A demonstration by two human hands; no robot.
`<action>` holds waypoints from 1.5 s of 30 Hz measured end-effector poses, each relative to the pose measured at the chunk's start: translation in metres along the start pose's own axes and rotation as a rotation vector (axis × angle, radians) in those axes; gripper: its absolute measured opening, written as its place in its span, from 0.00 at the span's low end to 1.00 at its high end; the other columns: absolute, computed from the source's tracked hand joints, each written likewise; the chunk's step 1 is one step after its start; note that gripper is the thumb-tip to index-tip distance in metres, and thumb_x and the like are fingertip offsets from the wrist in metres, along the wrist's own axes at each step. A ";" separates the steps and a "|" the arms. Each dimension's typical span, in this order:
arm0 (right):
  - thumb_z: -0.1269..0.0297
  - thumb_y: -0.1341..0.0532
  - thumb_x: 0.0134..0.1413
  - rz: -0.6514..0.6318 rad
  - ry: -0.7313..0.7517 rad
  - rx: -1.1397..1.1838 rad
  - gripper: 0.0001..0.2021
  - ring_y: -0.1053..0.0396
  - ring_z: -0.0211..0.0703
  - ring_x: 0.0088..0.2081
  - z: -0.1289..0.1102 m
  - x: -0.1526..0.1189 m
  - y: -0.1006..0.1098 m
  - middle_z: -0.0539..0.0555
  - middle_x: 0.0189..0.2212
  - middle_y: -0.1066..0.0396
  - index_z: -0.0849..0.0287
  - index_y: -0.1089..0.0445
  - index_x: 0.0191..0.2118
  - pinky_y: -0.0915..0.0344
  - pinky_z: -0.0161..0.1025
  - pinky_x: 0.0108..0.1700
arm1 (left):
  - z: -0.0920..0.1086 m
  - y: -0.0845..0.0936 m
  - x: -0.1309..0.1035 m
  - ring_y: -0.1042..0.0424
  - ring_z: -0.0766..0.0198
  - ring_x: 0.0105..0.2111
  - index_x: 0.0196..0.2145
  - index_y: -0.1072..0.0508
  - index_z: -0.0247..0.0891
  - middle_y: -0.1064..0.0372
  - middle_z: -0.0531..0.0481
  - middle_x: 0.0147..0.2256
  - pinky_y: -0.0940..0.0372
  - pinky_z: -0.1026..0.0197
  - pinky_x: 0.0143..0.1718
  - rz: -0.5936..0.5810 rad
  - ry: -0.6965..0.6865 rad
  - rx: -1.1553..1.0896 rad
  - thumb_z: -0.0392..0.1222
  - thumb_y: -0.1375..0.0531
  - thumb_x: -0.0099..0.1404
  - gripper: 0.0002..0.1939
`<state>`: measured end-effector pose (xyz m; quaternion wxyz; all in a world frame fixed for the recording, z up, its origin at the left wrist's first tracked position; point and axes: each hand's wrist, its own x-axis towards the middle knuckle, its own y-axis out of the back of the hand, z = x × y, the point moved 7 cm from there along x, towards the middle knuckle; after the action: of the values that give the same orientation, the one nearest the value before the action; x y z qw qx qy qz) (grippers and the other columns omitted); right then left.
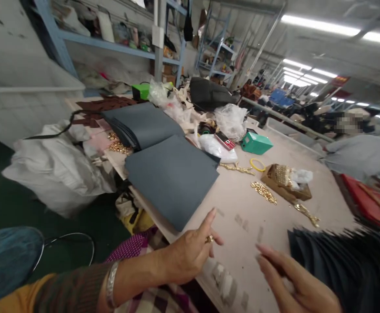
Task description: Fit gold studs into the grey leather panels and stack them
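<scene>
My left hand (194, 254), with a ring and a silver bracelet, hovers over the near table edge, index finger stretched and the other fingers loosely bent. Nothing shows in it. Just beyond lies a stack of dark grey sheets (173, 174), with a second, folded-over stack (147, 124) behind. My right hand (299, 284) is above the table at the lower right, its visible fingers extended close to each other and holding nothing I can see. Beside it stands a row of dark sheet pieces (343, 261). Gold chain (263, 192) lies farther up the table.
On the table (238, 256) are a cardboard box (283, 187) with gold chain, a yellow ring (257, 164), a green box (257, 142), a red-keyed phone (225, 141) and plastic bags. A white sack (59, 165) and a stool (10, 265) are left. A person (366, 156) is at right.
</scene>
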<state>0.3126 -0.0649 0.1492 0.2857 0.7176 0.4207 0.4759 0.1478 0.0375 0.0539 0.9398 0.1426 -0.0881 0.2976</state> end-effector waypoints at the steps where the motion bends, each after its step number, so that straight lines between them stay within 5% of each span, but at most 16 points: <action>1: 0.58 0.37 0.56 -0.065 0.046 0.048 0.10 0.24 0.38 0.30 -0.016 0.003 -0.020 0.49 0.34 0.21 0.52 0.22 0.42 0.28 0.26 0.32 | 0.000 0.002 -0.001 0.30 0.64 0.35 0.69 0.74 0.39 0.31 0.44 0.49 0.32 0.59 0.43 0.007 -0.009 0.018 0.31 0.54 0.66 0.40; 4: 0.62 0.41 0.60 -0.152 0.083 0.174 0.12 0.25 0.37 0.28 -0.050 0.015 -0.069 0.50 0.35 0.21 0.53 0.23 0.45 0.28 0.28 0.30 | 0.002 0.008 -0.004 0.29 0.59 0.45 0.69 0.74 0.33 0.34 0.38 0.55 0.34 0.55 0.52 0.028 -0.055 0.088 0.30 0.54 0.66 0.40; 8: 0.63 0.42 0.59 -0.119 0.066 0.188 0.13 0.23 0.41 0.34 -0.061 0.023 -0.100 0.52 0.39 0.21 0.54 0.23 0.46 0.26 0.32 0.37 | 0.001 0.015 -0.005 0.34 0.53 0.56 0.68 0.72 0.25 0.36 0.30 0.56 0.40 0.49 0.59 0.065 -0.130 0.094 0.29 0.52 0.63 0.42; 24: 0.63 0.42 0.57 -0.052 0.111 0.040 0.10 0.23 0.42 0.30 -0.064 0.033 -0.135 0.52 0.32 0.21 0.57 0.25 0.41 0.27 0.33 0.35 | -0.025 0.029 -0.013 0.34 0.50 0.56 0.68 0.65 0.26 0.38 0.29 0.56 0.36 0.49 0.57 0.229 -0.078 0.106 0.29 0.49 0.59 0.43; 28: 0.62 0.43 0.58 -0.071 0.076 0.077 0.08 0.25 0.42 0.29 -0.065 0.042 -0.145 0.53 0.31 0.22 0.56 0.27 0.38 0.28 0.35 0.33 | -0.020 0.040 -0.013 0.35 0.50 0.56 0.68 0.63 0.23 0.38 0.28 0.57 0.38 0.48 0.59 0.271 -0.086 0.119 0.29 0.48 0.59 0.43; 31: 0.59 0.43 0.60 -0.155 0.069 0.176 0.10 0.25 0.42 0.29 -0.070 0.055 -0.152 0.53 0.32 0.22 0.56 0.27 0.41 0.29 0.34 0.31 | -0.019 0.060 -0.018 0.37 0.53 0.59 0.67 0.56 0.25 0.39 0.30 0.59 0.41 0.50 0.61 0.363 0.036 0.056 0.32 0.52 0.65 0.34; 35: 0.59 0.44 0.63 -0.110 0.181 0.221 0.10 0.25 0.41 0.32 -0.081 0.089 -0.158 0.52 0.34 0.23 0.56 0.28 0.43 0.31 0.34 0.35 | -0.025 0.084 -0.044 0.27 0.63 0.42 0.60 0.39 0.35 0.30 0.43 0.48 0.32 0.59 0.47 0.543 0.217 -0.133 0.38 0.51 0.69 0.22; 38: 0.63 0.47 0.65 -0.072 0.360 0.143 0.10 0.26 0.43 0.37 -0.091 0.118 -0.174 0.53 0.35 0.24 0.57 0.28 0.41 0.33 0.37 0.41 | -0.043 0.087 -0.071 0.34 0.69 0.28 0.47 0.30 0.36 0.32 0.51 0.35 0.37 0.65 0.31 0.574 0.367 -0.298 0.44 0.44 0.65 0.15; 42: 0.64 0.50 0.66 -0.162 0.494 0.021 0.14 0.29 0.48 0.38 -0.092 0.134 -0.195 0.55 0.34 0.24 0.59 0.27 0.39 0.35 0.43 0.43 | -0.069 0.087 -0.096 0.40 0.70 0.27 0.45 0.34 0.36 0.35 0.53 0.33 0.43 0.68 0.25 0.608 0.519 -0.451 0.52 0.38 0.61 0.21; 45: 0.67 0.50 0.64 -0.338 0.514 0.015 0.14 0.28 0.47 0.36 -0.079 0.119 -0.197 0.54 0.34 0.23 0.56 0.26 0.37 0.34 0.43 0.42 | -0.068 0.090 -0.095 0.37 0.68 0.29 0.44 0.32 0.34 0.33 0.50 0.34 0.40 0.66 0.28 0.636 0.452 -0.530 0.56 0.38 0.61 0.23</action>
<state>0.1969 0.1353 0.0725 0.2395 0.4955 0.5963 0.5844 0.0236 0.0789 -0.0150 0.8016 -0.2048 0.0063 0.5617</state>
